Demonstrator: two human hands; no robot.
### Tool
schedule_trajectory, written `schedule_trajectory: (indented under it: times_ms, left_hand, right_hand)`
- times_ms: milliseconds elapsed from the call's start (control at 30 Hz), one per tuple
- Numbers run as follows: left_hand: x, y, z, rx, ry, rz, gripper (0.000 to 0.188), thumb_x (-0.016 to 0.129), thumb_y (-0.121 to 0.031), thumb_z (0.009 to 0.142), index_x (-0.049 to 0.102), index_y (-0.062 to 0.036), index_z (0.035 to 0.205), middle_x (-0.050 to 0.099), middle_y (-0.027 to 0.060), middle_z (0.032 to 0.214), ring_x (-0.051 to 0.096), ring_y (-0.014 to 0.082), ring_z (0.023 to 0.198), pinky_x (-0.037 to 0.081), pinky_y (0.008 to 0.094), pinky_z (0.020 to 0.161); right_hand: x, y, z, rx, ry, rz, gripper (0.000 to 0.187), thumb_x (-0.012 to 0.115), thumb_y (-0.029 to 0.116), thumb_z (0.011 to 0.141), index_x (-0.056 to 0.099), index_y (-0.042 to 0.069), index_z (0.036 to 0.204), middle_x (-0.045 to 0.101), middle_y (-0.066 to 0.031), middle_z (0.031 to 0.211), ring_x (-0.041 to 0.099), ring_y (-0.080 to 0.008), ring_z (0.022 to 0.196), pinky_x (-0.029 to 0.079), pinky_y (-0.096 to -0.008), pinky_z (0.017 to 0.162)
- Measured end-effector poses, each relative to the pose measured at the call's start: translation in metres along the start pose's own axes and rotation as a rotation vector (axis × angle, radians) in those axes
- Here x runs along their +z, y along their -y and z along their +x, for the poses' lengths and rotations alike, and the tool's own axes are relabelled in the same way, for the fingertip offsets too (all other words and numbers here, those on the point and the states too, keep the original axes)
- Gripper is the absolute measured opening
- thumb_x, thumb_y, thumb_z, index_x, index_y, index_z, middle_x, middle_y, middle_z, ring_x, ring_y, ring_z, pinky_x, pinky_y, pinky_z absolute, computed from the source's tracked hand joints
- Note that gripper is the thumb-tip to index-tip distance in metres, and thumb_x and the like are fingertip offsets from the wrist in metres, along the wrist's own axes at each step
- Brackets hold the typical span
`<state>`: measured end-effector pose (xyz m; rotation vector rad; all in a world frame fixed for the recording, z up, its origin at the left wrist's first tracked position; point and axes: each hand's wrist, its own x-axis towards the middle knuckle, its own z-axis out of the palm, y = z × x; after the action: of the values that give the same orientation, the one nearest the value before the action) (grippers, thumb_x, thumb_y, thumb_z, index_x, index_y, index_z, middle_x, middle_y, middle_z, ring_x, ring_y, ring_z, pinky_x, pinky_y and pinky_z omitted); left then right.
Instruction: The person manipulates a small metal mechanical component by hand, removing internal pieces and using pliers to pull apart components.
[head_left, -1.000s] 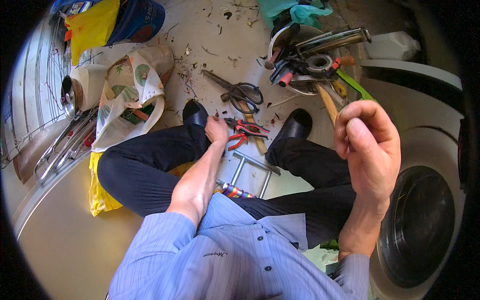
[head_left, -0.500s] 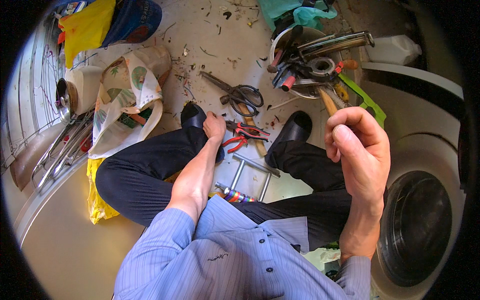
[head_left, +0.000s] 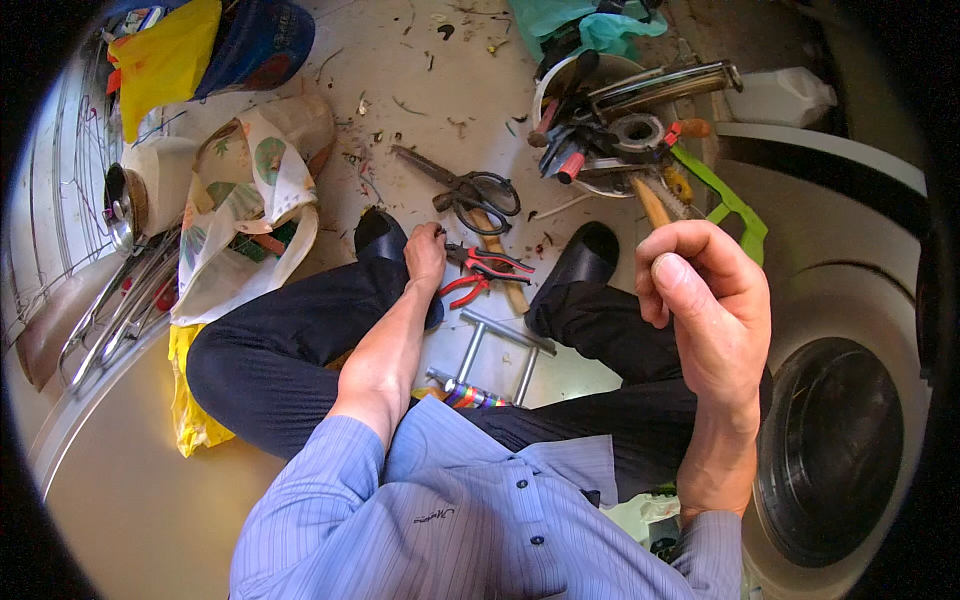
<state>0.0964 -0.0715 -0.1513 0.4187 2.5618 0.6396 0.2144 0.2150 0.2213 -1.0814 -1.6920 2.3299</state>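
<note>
Down by my left shoe (head_left: 380, 236), my left hand (head_left: 427, 255) is closed, its fingertips pinched beside the jaws of the red-and-black pliers (head_left: 488, 268). A small dark bit shows at those fingertips, too small to name. My right hand (head_left: 712, 300) is raised high on the right, with thumb and forefinger curled together; what they hold, if anything, does not show. Large black-handled scissors (head_left: 470, 192) lie just beyond the pliers, over a wooden handle (head_left: 515, 294). Between my legs sit a grey metal frame (head_left: 476, 350) and a multicoloured striped piece (head_left: 472, 395).
A bucket of tools (head_left: 541, 100) stands at the far right, near a green-handled saw (head_left: 722, 195) and a white jug (head_left: 785, 97). A round-doored machine (head_left: 832, 450) flanks my right side. Leftward are a patterned bag (head_left: 270, 165), metal tubes (head_left: 112, 310) and a blue bucket (head_left: 270, 50).
My right hand has sunk slightly and tipped a little, its fingers still curled. My left hand stays beside the pliers in nearly the same pose. The whole view has shifted slightly.
</note>
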Motion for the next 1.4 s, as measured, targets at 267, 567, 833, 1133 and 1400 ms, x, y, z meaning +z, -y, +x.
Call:
schedule_trajectory:
  times_ms: [267, 567, 833, 1133, 1400]
  left_hand:
    - [-0.019, -0.005, 0.006, 0.061, -0.011, 0.041, 0.015, 0.061, -0.014, 0.085, 0.069, -0.0048, 0.095, 0.067, 0.0198, 0.090, 0.064, 0.0380, 0.087, 0.051, 0.0442, 0.080]
    - [-0.040, -0.166, -0.036, 0.080, 0.167, -0.503, 0.022, 0.064, -0.015, 0.086, 0.068, -0.0006, 0.103, 0.071, 0.0152, 0.087, 0.069, 0.0216, 0.078, 0.052, 0.0327, 0.073]
    - [-0.017, -0.313, -0.039, 0.062, 0.138, -0.792, 0.019, 0.064, -0.014, 0.088, 0.067, 0.0017, 0.099, 0.069, 0.0111, 0.077, 0.065, 0.0145, 0.059, 0.052, 0.0296, 0.057]
    - [0.018, -0.333, -0.005, -0.096, 0.108, -0.866, 0.025, 0.062, -0.009, 0.087, 0.061, 0.0103, 0.103, 0.067, 0.0145, 0.085, 0.064, 0.0164, 0.059, 0.052, 0.0284, 0.046]
    - [0.020, -0.336, -0.001, -0.007, 0.028, -0.764, 0.026, 0.063, -0.012, 0.085, 0.062, 0.0090, 0.101, 0.067, 0.0129, 0.078, 0.064, 0.0162, 0.054, 0.052, 0.0296, 0.045]
  right_hand:
    - [-0.015, 0.013, -0.002, -0.091, -0.116, -0.021, 0.017, 0.061, 0.013, 0.093, 0.065, -0.001, 0.103, 0.063, -0.0023, 0.080, 0.054, -0.0063, 0.065, 0.042, -0.0197, 0.059]
    - [-0.063, 0.037, -0.012, -0.510, -0.241, 0.236, 0.017, 0.061, 0.012, 0.095, 0.066, 0.000, 0.106, 0.065, -0.0046, 0.083, 0.055, -0.0090, 0.064, 0.041, -0.0198, 0.057]
    - [-0.070, 0.038, -0.020, -0.511, -0.250, 0.297, 0.015, 0.062, 0.012, 0.094, 0.066, -0.001, 0.102, 0.065, -0.0038, 0.080, 0.055, -0.0079, 0.063, 0.041, -0.0210, 0.056]
    - [-0.074, 0.036, -0.025, -0.497, -0.244, 0.288, 0.015, 0.061, 0.012, 0.095, 0.065, -0.001, 0.101, 0.063, -0.0023, 0.077, 0.053, -0.0061, 0.063, 0.041, -0.0200, 0.055]
    - [-0.075, 0.033, -0.026, -0.479, -0.228, 0.253, 0.016, 0.062, 0.013, 0.095, 0.065, 0.000, 0.104, 0.064, -0.0016, 0.080, 0.054, -0.0057, 0.065, 0.041, -0.0190, 0.056]
